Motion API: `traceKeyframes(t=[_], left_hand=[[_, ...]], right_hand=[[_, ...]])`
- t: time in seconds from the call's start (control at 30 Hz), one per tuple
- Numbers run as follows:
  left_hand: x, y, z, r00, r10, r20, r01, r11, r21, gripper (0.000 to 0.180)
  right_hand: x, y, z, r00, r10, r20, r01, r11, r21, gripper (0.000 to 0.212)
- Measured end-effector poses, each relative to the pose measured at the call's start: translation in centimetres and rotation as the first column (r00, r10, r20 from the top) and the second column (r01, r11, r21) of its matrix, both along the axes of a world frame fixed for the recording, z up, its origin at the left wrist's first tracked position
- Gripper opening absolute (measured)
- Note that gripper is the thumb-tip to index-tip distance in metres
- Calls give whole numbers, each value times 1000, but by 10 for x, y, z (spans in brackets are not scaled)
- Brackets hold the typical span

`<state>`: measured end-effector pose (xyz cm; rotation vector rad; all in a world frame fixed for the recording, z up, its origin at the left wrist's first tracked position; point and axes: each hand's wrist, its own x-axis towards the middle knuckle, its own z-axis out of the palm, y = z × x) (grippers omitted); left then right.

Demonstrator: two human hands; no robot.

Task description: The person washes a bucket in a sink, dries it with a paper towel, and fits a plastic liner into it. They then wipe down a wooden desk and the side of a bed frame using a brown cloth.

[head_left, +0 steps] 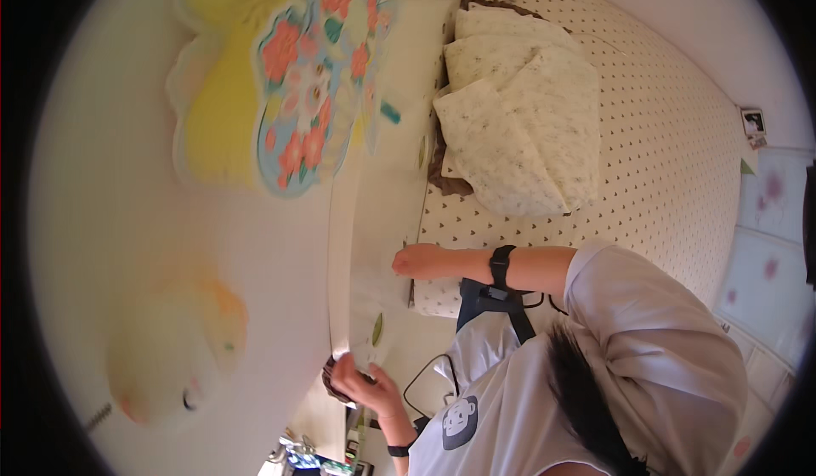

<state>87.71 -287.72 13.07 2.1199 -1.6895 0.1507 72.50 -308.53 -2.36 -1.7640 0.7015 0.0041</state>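
My left hand (374,389), low in the picture, has its fingers closed on a dark brown gathered cloth band (331,381) that looks like a scrunchie. Part of the band is hidden behind the fingers. A black strap circles that wrist. My right hand (414,261) hangs in a loose fist beside the corner of the bed, and nothing shows in it. The right forearm, also with a black strap, stretches across the bed's edge.
A cream bed (654,127) with small dark prints bears a folded quilt (527,127). A white panel (280,246) with yellow and floral decorations (297,102) fills the left side. A desk (319,416) with small items stands at the lower edge.
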Motion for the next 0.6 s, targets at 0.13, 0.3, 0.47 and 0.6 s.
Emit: traceKeyframes(t=[0.13, 0.3, 0.47, 0.6], left_hand=[[-47, -73, -33, 843, -190, -503, 257, 964, 67, 28], [-124, -179, -142, 556, -152, -817, 459, 876, 149, 35], [-174, -286, -297, 457, 25, -889, 463, 847, 262, 53], [-214, -350, -367, 545, 89, -834, 328, 892, 310, 66]], right_hand=[[-50, -35, 0, 987, -69, -143, 87, 989, 121, 33], [-206, -75, -23, 716, -675, -179, 696, 670, 256, 30], [-413, -130, -62, 225, -916, -332, 970, 178, 167, 36], [-527, -151, -120, -31, -878, -478, 987, 48, -152, 47]])
